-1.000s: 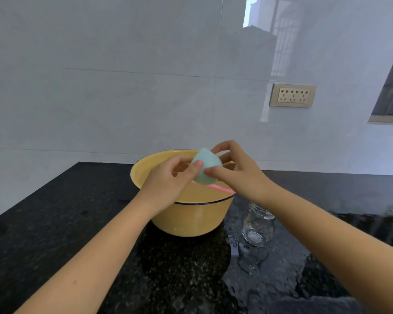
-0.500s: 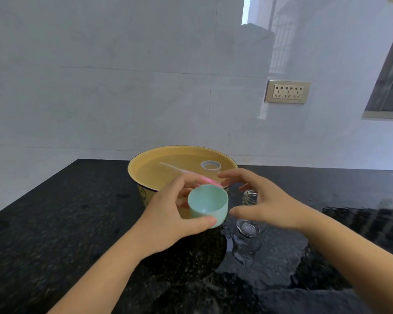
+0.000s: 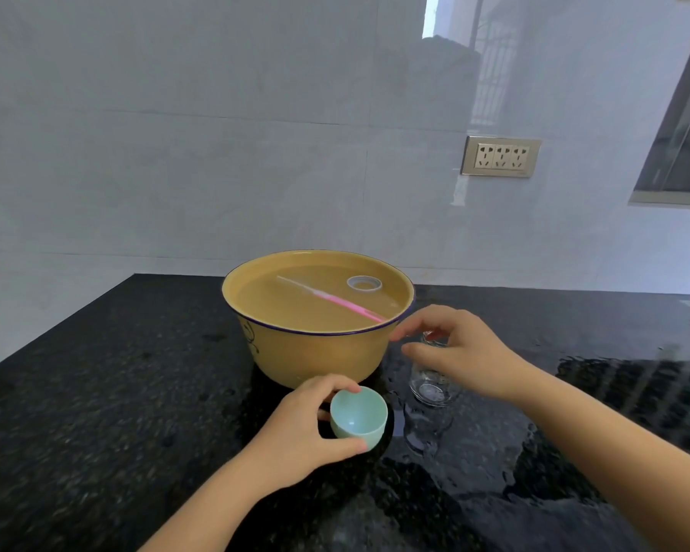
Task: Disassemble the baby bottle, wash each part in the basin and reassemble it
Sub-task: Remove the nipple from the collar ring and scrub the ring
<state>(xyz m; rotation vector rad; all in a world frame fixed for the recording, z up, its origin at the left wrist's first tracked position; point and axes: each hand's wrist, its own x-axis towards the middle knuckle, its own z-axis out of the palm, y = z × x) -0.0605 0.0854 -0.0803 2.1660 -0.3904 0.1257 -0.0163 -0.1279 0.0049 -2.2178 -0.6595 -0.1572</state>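
One cap, one bottle, one basin on the tabletop (image 3: 96, 392).
Nearest: left hand (image 3: 295, 428) grips 1 mint cap (image 3: 358, 416), mouth up. Right hand (image 3: 467, 352) half-curled at the neck of 1 upright glass bottle (image 3: 431, 386); contact cannot be told. Behind: 1 yellow basin (image 3: 315, 356) of water with 1 white ring (image 3: 364, 283), 1 pink brush (image 3: 335, 300).

The mint-green cap (image 3: 358, 416) is facing mouth-up before the yellow basin (image 3: 315, 352), the glass bottle (image 3: 431, 386) standing upright beside it. A white ring (image 3: 364, 283) and a slim pink stick (image 3: 335, 300) are floating inside.
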